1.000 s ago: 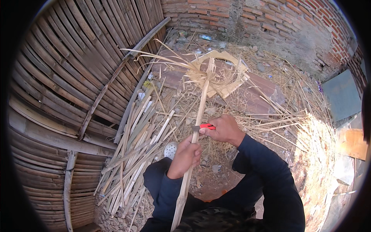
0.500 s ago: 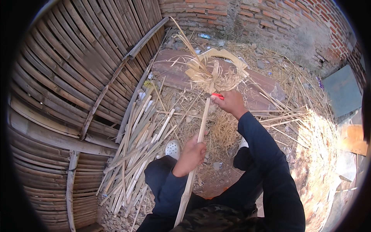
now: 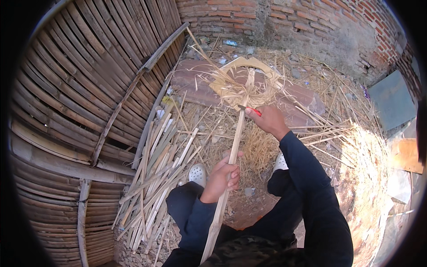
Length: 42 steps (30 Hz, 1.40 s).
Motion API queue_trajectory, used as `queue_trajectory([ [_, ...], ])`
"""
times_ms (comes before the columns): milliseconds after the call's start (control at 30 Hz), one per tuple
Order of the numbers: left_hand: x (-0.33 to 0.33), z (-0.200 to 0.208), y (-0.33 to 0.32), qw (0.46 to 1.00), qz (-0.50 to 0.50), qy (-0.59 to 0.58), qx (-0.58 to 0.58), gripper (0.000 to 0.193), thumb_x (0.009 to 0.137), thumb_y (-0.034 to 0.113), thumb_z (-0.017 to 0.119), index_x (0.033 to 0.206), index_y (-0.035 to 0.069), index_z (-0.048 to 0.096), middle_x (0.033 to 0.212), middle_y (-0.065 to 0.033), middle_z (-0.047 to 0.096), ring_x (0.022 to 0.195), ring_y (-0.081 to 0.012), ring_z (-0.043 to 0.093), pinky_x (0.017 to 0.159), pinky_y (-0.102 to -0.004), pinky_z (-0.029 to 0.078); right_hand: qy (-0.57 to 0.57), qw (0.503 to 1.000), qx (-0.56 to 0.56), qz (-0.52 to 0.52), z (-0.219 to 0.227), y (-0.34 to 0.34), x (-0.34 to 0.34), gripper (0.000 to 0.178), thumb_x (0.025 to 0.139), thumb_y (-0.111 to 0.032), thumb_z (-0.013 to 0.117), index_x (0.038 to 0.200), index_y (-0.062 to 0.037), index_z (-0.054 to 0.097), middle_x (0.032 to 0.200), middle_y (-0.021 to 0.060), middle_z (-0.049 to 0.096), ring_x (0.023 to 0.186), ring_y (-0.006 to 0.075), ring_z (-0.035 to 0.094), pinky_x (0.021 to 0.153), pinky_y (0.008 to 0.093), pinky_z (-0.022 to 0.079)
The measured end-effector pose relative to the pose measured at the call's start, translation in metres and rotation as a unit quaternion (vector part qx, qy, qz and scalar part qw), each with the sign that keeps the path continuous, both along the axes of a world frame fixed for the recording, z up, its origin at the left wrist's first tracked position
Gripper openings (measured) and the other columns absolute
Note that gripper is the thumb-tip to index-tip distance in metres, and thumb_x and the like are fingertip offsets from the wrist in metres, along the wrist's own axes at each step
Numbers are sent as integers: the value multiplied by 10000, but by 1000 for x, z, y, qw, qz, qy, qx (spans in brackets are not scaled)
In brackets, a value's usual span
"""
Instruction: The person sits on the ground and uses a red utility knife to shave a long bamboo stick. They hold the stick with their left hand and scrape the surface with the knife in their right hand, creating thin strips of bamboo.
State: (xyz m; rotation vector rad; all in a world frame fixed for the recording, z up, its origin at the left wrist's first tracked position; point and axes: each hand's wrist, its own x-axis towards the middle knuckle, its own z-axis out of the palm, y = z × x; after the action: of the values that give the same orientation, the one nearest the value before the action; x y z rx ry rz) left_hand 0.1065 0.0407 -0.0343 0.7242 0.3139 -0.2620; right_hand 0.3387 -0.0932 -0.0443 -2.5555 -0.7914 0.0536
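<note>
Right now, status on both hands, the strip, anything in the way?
Left hand gripping pale strip. Right hand holding red-handled blade at strip. Curled shavings around far end.

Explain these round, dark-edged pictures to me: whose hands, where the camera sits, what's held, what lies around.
There is no machine here: a person works with two bare hands. The view looks down from a wide fisheye camera worn on the head, so straight edges bend. The left hand grips a long pale strip. Farther up it, the right hand holds a red-handled blade. Beyond, curly shavings lie over a brownish slab; a pile of strips lies to the left on the ground.
</note>
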Motion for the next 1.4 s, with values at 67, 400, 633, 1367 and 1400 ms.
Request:
queue_trajectory([
  [67,0,-3,6,998,13,-16,-66,471,923,84,424,1393,73,393,689,-11,424,458,-82,366,419,-236,326,-26,996,12,86,0,0,-36,699,833,-740,467,701,-98,711,568,161,604,569,348,622,545,449,482],
  [400,-8,5,6,993,44,-21,-105,448,934,96,395,1367,-19,395,684,-34,416,425,-74,339,369,-209,315,-117,982,61,132,-16,7,-44,617,806,-698,547,640,-119,683,512,111,574,506,324,601,499,433,468],
  [633,-8,7,3,997,27,-20,-72,470,942,94,389,1399,-14,367,695,-20,393,455,-69,332,386,-205,309,-155,983,61,82,-20,10,-8,658,829,-698,508,646,-91,684,559,140,598,577,345,621,551,452,481],
  [1367,-14,7,0,987,15,43,157,449,908,72,415,1357,62,427,696,6,401,489,-71,362,447,-227,324,-84,992,-43,80,-15,8,-12,680,797,-746,513,739,-103,729,605,147,631,648,333,656,559,431,512],
  [1400,-12,5,0,984,8,46,171,434,917,75,416,1350,63,437,701,6,400,494,-70,359,447,-226,321,-37,996,-21,84,-23,7,-12,674,787,-745,527,742,-104,730,602,144,634,622,325,654,556,427,513],
])
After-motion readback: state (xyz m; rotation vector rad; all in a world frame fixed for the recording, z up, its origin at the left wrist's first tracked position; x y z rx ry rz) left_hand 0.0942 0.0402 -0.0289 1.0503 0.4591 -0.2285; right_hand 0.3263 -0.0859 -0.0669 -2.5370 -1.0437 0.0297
